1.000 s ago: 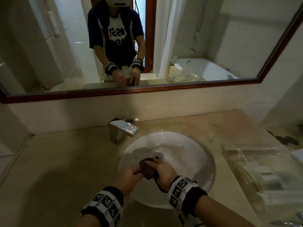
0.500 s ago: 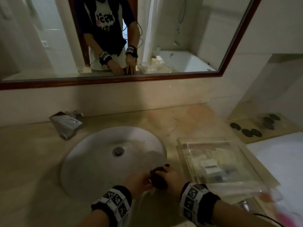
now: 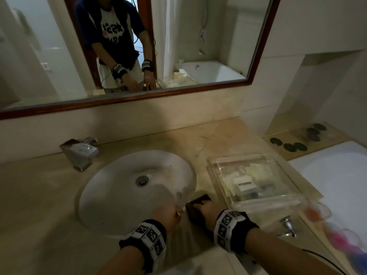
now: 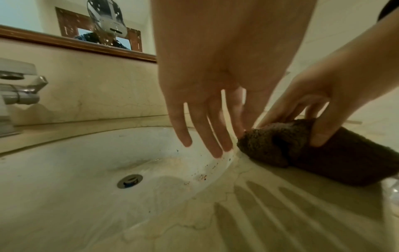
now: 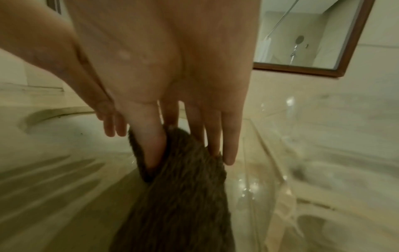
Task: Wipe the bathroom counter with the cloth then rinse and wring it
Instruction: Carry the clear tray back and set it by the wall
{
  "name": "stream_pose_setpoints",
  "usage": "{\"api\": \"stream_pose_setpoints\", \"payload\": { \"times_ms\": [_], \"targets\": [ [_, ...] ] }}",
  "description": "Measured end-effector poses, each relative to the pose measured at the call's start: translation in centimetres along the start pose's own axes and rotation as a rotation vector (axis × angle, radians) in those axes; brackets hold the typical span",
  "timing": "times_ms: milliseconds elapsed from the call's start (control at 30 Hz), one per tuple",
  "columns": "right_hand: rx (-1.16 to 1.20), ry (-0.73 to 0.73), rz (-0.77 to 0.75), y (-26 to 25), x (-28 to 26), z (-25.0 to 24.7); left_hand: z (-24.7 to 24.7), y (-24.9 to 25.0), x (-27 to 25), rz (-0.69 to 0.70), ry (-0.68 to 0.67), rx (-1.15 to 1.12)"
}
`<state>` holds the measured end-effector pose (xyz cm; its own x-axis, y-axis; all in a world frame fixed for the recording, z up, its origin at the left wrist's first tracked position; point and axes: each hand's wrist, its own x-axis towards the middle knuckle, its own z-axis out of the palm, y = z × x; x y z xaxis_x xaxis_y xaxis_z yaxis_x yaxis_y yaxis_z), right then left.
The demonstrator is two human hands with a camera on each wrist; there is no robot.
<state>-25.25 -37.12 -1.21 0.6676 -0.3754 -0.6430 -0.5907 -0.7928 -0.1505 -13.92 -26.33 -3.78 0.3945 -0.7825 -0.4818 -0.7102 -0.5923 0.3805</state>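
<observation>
The dark brown cloth point(image 3: 198, 203) lies bunched on the beige counter point(image 3: 218, 139), just off the right rim of the white sink point(image 3: 119, 195). My right hand point(image 3: 201, 205) grips it, thumb point(image 5: 151, 146) tucked into a fold and fingers point(image 5: 215, 136) over the top. In the left wrist view the cloth point(image 4: 302, 153) is pinched between that thumb and those fingers. My left hand point(image 3: 176, 212) hovers beside it over the sink edge, its fingers point(image 4: 205, 136) straight, spread and holding nothing.
A chrome faucet point(image 3: 79, 153) stands behind the sink at the left. A clear tray point(image 3: 254, 161) with small toiletries sits right beside the cloth. A metal fitting point(image 3: 287, 225) lies near the front right edge. The wall mirror point(image 3: 258, 46) runs along the back.
Both hands carried the cloth from over the basin rightward onto the counter by the tray. The left hand has let go and opened; the right still grips it.
</observation>
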Motion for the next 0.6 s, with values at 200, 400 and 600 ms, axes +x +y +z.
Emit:
{"api": "stream_pose_setpoints", "payload": {
  "times_ms": [200,400,600],
  "targets": [
    [0.045,0.157,0.007,2.3,-3.1,-2.5,-1.0,0.3,-1.4,-0.026,0.188,-0.093],
    [0.003,0.483,0.039,9.3,-6.9,-5.7,-1.9,4.9,-1.1,0.082,0.283,-0.167],
    [0.151,0.388,0.275,22.3,-7.2,-5.1,-0.8,9.5,1.0,0.164,0.202,-0.270]
  ]
}}
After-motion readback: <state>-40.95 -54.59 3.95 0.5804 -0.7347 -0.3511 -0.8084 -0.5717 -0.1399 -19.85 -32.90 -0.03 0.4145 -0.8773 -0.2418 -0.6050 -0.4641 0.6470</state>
